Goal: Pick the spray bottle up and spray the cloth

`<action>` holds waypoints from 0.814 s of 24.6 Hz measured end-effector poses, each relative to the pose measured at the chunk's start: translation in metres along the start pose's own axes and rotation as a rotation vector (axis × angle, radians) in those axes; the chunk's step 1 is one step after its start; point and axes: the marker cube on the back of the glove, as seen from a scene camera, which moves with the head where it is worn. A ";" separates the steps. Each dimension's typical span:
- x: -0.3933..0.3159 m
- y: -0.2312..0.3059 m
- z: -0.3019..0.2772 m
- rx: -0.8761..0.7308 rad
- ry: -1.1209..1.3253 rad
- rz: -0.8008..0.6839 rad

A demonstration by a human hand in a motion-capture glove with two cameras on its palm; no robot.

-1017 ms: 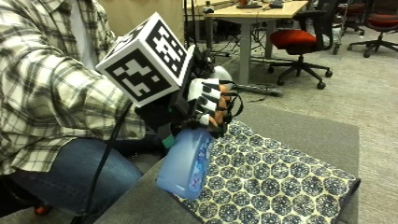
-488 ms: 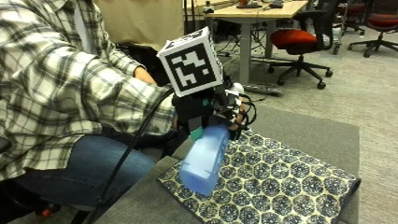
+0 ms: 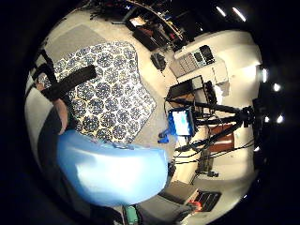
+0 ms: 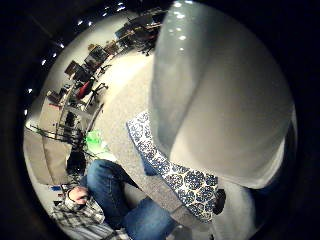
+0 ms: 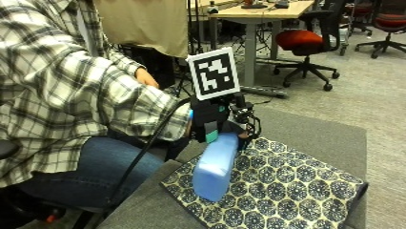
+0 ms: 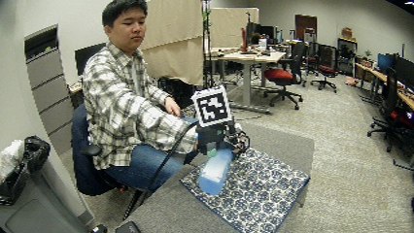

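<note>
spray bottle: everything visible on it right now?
The spray bottle has a light blue, translucent-looking plastic body, smooth and rounded. Its head is covered by the gloved right hand, which grips it at the top, so nozzle and trigger cannot be made out. The body hangs tilted, base lowest, over the near edge of the patterned cloth on the grey table. Whether the base touches the cloth cannot be told. It fills much of both palm views.

patterned cloth point(image 5: 285, 191) on grey table point(image 5: 317, 136)
</note>
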 end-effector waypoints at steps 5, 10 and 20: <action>-0.002 0.003 0.004 -0.021 0.071 -0.066; 0.004 0.008 0.001 -0.010 0.090 -0.049; 0.024 0.019 -0.047 0.213 -0.319 0.177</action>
